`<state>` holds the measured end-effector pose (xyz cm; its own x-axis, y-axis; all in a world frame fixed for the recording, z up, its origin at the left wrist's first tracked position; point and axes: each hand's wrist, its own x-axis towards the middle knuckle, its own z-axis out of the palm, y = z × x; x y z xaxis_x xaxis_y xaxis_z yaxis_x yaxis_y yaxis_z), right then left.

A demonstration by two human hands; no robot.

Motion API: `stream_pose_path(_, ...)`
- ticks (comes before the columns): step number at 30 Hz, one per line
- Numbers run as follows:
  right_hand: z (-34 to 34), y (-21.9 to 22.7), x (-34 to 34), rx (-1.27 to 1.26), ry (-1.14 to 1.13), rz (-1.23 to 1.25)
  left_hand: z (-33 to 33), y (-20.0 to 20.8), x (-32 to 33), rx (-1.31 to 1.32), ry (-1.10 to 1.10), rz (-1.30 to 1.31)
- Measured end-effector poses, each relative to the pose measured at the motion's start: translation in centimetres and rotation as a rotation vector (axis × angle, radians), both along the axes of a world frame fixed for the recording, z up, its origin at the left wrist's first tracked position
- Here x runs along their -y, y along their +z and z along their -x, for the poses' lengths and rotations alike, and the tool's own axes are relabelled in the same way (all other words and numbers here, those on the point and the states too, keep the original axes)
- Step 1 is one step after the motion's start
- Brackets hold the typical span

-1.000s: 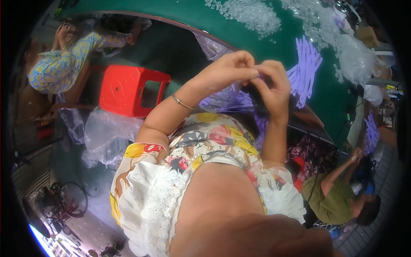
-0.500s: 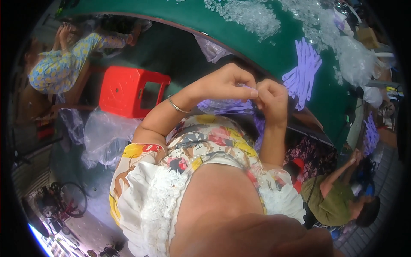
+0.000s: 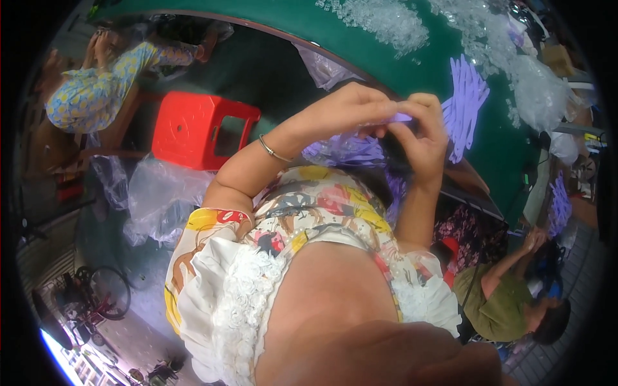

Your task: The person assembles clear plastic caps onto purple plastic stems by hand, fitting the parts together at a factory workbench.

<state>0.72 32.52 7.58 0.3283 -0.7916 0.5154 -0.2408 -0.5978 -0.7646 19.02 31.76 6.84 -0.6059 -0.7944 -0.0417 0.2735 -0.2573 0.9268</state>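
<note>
My left hand (image 3: 354, 108), with a bracelet on its wrist, is closed with its fingers pinched together on a purple strip (image 3: 400, 118). The strip's end sticks out toward my right hand (image 3: 423, 134), whose thumb and curled fingers close around that end. Most of the strip is hidden by the fingers. Below the hands, at my lap, lies a heap of purple strips (image 3: 347, 152), partly under clear plastic. On the green table, just beyond my right hand, is a bundle of long flat purple strips (image 3: 465, 109).
Small clear plastic pieces (image 3: 383, 26) are piled on the green table (image 3: 270, 9), with a clear bag (image 3: 541, 93) beyond. A red stool (image 3: 190, 132) and plastic sheeting (image 3: 164, 199) are at left. One person (image 3: 90, 103) sits far left, another (image 3: 499, 302) at right.
Both hands have risen slightly, and my right hand has shifted right and opened its curl. More of the purple strip now shows between the hands.
</note>
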Motion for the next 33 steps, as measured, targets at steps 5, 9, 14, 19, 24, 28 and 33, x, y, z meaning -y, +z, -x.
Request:
stream_pose_path(5, -0.2, -0.4, -0.3, 0.241, 0.026, -0.246, -0.2, -0.2, 0.0, 0.034, -0.018, 0.123)
stream_pose_path(9, -0.1, -1.2, -0.6, 0.392, 0.075, -0.355, -0.3, 0.3, 0.0, 0.068, -0.018, 0.09)
stream_pose_path(14, 0.4, -1.8, -0.4, 0.394, 0.042, -0.328, 0.1, 0.3, 0.1, 0.113, -0.019, 0.053)
stream_pose_path(19, 0.7, -2.1, -0.8, 0.466, 0.013, -0.393, 0.2, 0.1, 0.3, 0.023, -0.075, 0.057)
stream_pose_path(24, 1.9, -2.0, -0.8, 0.374, 0.037, -0.392, -1.7, 1.0, 0.4, 0.296, -0.137, 0.174)
stream_pose_path(28, 4.1, -4.2, -1.2, -0.016, -0.03, -0.521, -5.5, -3.0, 0.2, 0.509, -0.185, 0.233)
stream_pose_path(33, 4.4, -5.1, -0.9, -0.287, 0.013, -0.248, -8.8, -11.0, -2.0, 0.868, -0.165, 0.404)
